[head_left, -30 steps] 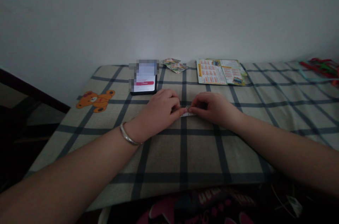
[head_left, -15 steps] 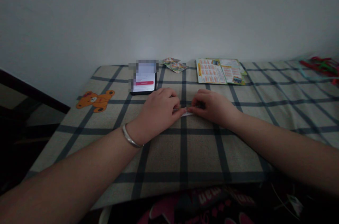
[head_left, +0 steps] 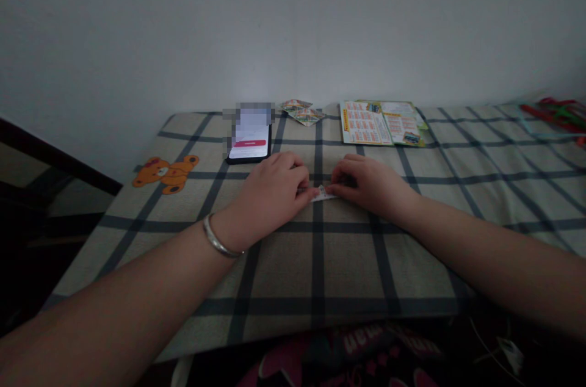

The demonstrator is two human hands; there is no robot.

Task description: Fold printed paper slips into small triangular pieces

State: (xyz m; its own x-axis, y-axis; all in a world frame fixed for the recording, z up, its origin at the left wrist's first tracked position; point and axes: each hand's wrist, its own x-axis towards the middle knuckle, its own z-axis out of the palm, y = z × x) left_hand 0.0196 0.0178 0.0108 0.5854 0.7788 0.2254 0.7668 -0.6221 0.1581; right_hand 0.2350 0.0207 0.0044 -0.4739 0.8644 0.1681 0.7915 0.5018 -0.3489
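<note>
A small piece of paper [head_left: 323, 194], whitish with some print on it, lies low over the cloth between my two hands. My left hand [head_left: 278, 187], with a silver bangle at the wrist, has its thumb and curled fingers closed on the paper's left end. On the right end, my right hand [head_left: 366, 184] pinches it between thumb and bent fingers. Most of the paper is hidden by the fingers, so its full shape does not show.
A lit phone [head_left: 249, 137] lies behind my left hand. Near the wall are folded paper pieces [head_left: 304, 114] and printed calendar sheets [head_left: 382, 124]. An orange bear cutout [head_left: 167, 173] lies at left, red and green items [head_left: 558, 113] at far right. A checked cloth [head_left: 284, 277] covers the table.
My left thumb has slid slightly left, away from the right thumb, so more of the paper shows between them. The right hand has hardly moved.
</note>
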